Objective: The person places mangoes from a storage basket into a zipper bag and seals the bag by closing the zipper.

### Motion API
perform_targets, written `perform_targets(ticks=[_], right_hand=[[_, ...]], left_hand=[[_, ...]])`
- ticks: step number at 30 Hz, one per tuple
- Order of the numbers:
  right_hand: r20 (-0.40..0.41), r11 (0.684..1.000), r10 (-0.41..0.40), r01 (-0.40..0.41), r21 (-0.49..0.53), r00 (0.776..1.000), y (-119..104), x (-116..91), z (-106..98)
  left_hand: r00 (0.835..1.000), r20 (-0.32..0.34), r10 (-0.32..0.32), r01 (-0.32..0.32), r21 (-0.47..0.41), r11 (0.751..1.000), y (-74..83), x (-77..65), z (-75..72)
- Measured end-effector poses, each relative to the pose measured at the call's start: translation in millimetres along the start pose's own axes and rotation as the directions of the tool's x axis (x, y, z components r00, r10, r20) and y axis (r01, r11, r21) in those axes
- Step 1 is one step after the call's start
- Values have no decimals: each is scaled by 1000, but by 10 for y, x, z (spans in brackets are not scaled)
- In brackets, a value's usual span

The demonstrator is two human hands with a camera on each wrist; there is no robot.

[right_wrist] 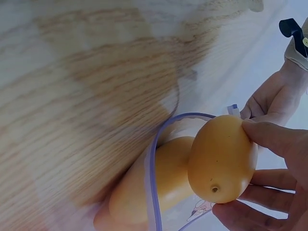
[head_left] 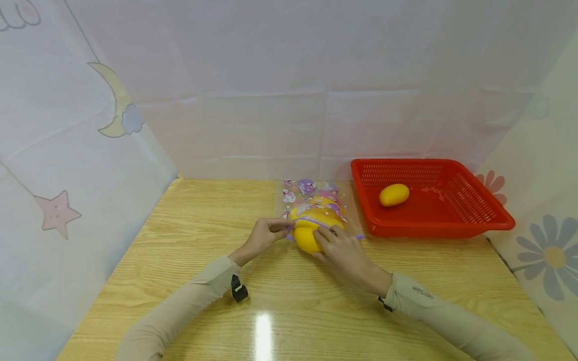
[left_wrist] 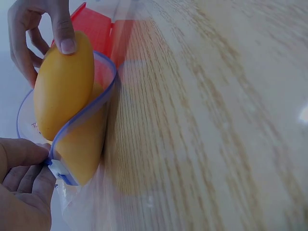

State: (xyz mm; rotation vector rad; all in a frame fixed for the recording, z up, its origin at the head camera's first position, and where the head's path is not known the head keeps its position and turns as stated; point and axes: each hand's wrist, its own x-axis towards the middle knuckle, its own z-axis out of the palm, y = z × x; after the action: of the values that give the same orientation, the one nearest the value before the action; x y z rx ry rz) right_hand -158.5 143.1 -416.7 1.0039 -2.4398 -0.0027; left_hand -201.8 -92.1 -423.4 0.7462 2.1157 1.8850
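A clear zip bag point(head_left: 289, 200) with a purple rim and pink-and-purple prints lies on the table, its mouth facing the person. Inside are yellow mangoes point(right_wrist: 168, 166), partly hidden by the printed film. My left hand point(head_left: 265, 235) pinches the bag's rim at the left corner, by the small slider point(left_wrist: 58, 168). In my right hand point(head_left: 345, 254) is another mango point(right_wrist: 221, 161), held between thumb and fingers. That mango sits partly within the open mouth, against a mango in the bag.
Right of the bag stands a red plastic basket point(head_left: 411, 228) with slotted walls. One yellow mango point(head_left: 394, 195) lies in it. The wooden table point(head_left: 198, 210) meets a pale fabric wall point(head_left: 253, 125) at the back, with printed fabric on both sides.
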Motion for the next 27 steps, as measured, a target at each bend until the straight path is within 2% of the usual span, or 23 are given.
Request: perform_targets(ticks=[14, 27], right_hand=[[-19, 998, -61, 61, -13, 998, 13, 47, 71], [-32, 998, -57, 56, -39, 998, -13, 42, 195]], left_hand=[[1000, 8, 6, -6, -8, 1000, -8, 8, -9], [1000, 14, 12, -12, -10, 1000, -11, 0, 5]])
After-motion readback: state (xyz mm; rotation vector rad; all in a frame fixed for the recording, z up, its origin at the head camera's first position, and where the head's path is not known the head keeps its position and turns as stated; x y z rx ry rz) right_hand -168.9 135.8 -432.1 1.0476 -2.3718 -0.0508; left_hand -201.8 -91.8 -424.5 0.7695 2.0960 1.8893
